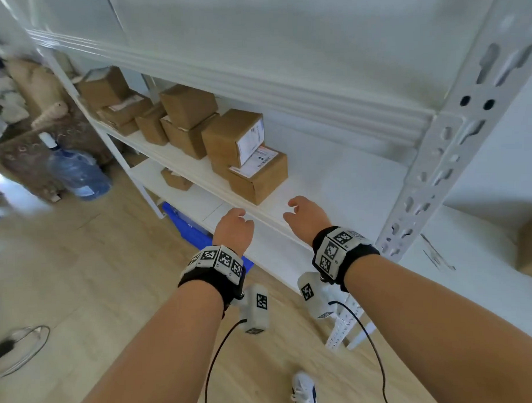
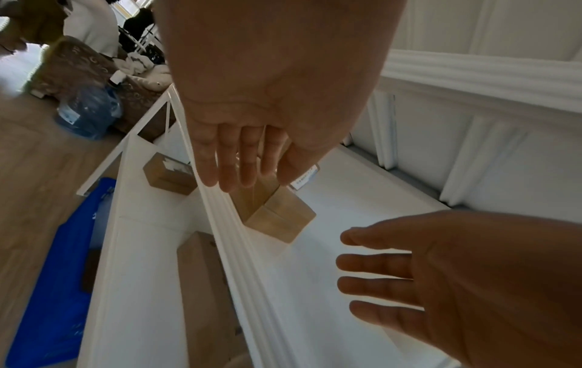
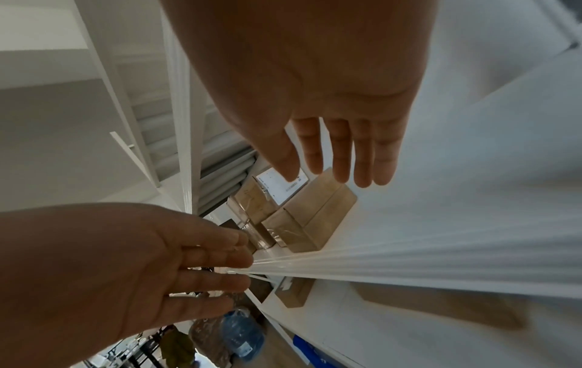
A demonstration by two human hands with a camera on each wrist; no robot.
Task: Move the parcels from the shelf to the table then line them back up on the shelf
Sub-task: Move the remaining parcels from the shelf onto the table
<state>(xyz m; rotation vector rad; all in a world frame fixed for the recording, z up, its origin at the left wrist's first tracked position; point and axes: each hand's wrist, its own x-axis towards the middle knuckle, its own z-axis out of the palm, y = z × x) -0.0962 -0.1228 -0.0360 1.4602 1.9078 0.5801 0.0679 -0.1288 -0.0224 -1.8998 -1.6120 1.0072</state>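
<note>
blue plastic water jug (image 1: pixel 78 174) on floor | brown cardboard parcels (image 1: pixel 195 125) stacked along white metal shelf (image 1: pixel 333 181) | left hand (image 1: pixel 233 229) fingers straight, empty, before shelf edge | right hand (image 1: pixel 308 218) fingers spread, empty, near the closest parcel

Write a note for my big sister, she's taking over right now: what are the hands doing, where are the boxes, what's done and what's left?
Left hand: open, holding nothing, at the front edge of the white metal shelf.
Right hand: open, holding nothing, just over that edge, beside the stack.
Brown cardboard parcels: in a loose row on the shelf, some stacked. Nearest stack is a labelled cardboard box with a smaller labelled box on top. One more small cardboard box sits on the shelf below.
Done: cannot tell from this moment; no hand holds a parcel.
Left: probably take the nearest stack next. The table is not in view.
</note>
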